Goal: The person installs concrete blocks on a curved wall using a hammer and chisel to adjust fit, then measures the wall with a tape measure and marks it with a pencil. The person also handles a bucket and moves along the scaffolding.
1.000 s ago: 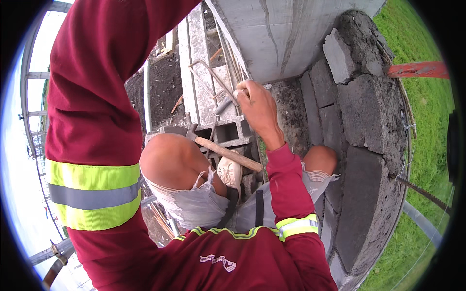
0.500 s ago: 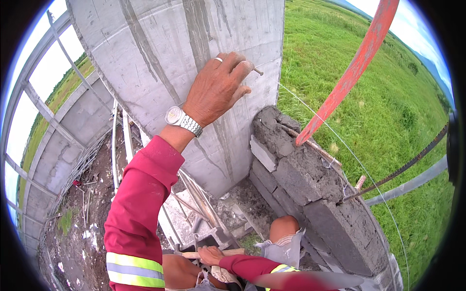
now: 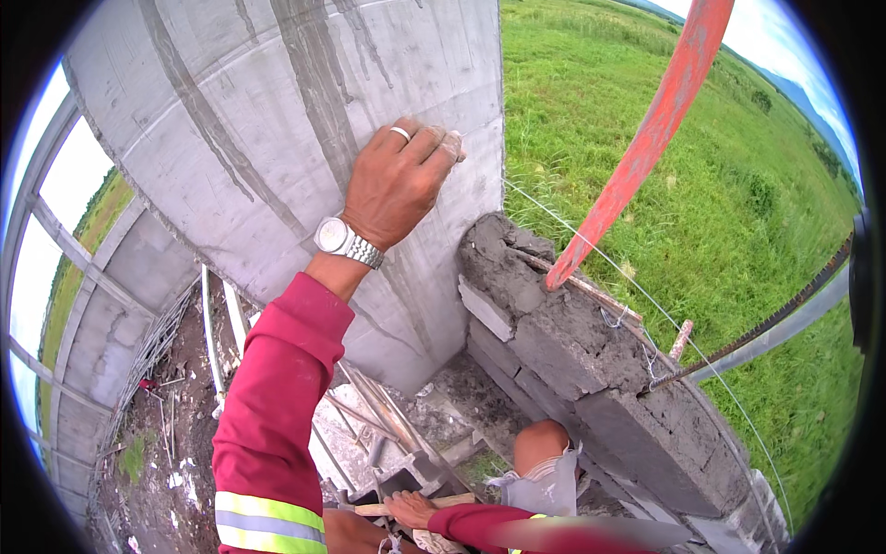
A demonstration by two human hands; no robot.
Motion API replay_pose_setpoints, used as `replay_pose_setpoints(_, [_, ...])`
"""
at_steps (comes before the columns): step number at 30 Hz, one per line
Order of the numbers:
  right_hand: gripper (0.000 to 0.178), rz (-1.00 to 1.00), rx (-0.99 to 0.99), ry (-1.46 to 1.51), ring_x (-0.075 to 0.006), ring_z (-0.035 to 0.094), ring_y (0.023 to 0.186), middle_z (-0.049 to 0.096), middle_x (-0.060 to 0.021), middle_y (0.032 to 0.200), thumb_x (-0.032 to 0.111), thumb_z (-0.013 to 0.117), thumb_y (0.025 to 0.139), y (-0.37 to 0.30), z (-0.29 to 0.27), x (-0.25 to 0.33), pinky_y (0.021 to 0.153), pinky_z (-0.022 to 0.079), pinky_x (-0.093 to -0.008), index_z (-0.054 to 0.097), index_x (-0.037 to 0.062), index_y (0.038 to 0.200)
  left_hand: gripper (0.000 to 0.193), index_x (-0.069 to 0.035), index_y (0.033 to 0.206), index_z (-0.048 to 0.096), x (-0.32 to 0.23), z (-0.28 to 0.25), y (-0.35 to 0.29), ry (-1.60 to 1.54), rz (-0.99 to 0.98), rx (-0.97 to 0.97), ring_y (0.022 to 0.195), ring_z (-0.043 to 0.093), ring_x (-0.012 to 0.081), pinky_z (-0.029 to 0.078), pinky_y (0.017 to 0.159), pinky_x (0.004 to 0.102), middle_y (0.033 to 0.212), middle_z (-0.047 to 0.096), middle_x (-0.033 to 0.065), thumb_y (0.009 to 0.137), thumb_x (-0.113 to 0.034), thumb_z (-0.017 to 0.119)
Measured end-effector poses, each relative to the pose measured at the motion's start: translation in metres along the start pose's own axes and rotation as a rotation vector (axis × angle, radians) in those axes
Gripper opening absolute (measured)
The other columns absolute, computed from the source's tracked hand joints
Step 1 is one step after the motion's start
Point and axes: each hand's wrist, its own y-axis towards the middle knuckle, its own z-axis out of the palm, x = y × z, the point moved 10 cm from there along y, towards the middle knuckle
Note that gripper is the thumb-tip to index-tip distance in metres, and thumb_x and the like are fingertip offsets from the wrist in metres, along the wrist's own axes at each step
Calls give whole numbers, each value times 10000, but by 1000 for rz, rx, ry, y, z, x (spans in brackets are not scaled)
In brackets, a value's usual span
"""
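My left hand point(image 3: 395, 189), with a ring and a steel wristwatch point(image 3: 346, 241), is raised in front of the grey concrete column point(image 3: 235, 111). Its fingers are pinched together near the column's right side. The nail they hold showed a moment ago but is hidden behind the fingertips now. Low in the view, close to my knees, my right hand point(image 3: 411, 510) is closed around the wooden handle of a hammer point(image 3: 452, 501). The hammer's head is small and hard to make out among the things behind it.
To the right of the column runs a block wall point(image 3: 600, 369) topped with rough mortar. A red bar point(image 3: 646, 138) slants down to it, and a taut string point(image 3: 637, 254) passes alongside. A dark ribbed rebar point(image 3: 757, 319) juts in from the right. Poles point(image 3: 212, 332) lean at left.
My left hand has shifted slightly down in the picture, and the nail shaft has gone out of sight. The view has turned a little. My right hand keeps the hammer low.
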Motion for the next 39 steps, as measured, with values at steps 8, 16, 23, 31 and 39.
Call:
replay_pose_setpoints(8, [317, 251, -311, 571, -465, 691, 992, 726, -231, 1023, 344, 649, 1019, 45, -212, 3, 834, 526, -548, 658, 30, 1054, 286, -96, 1100, 781, 3, -4, 0, -59, -10, 2, 972, 711, 226, 597, 776, 362, 1059, 781, 19, 828, -41, 850])
replay_pose_setpoints(16, [207, -293, -1684, 857, -111, 640, 747, 703, -63, 974, 167, 707, 1063, -90, -614, 23, 694, 543, -278, 685, -17, 1154, 328, -87, 1120, 782, 6, -7, 0, -85, -53, 32, 973, 713, 243, 608, 767, 364, 1084, 790, 29, 808, -13, 850])
replay_pose_setpoints(23, [254, -309, -1723, 764, -177, 738, 801, 719, -106, 939, 164, 698, 1070, -80, -690, 17, 740, 636, -316, 717, -82, 1126, 380, -89, 1163, 785, 5, -7, 0, -31, -58, 36, 978, 710, 247, 612, 761, 364, 1132, 786, 32, 798, -13, 853])
replay_pose_setpoints(31, [273, -360, -1743, 803, -194, 753, 708, 732, -122, 870, 175, 680, 1084, -61, -700, -7, 663, 636, -313, 747, -90, 1072, 402, -115, 1166, 792, 10, -8, -5, -81, -153, -1, 931, 708, 239, 599, 731, 365, 1002, 720, 26, 789, -9, 883])
replay_pose_setpoints(39, [266, -411, -1745, 747, -170, 748, 731, 746, -114, 916, 175, 702, 1071, -66, -700, 5, 667, 615, -296, 750, -86, 1094, 300, -96, 1082, 771, 0, -8, -3, 31, -35, 14, 879, 692, 230, 573, 670, 358, 1016, 697, 13, 795, -14, 801])
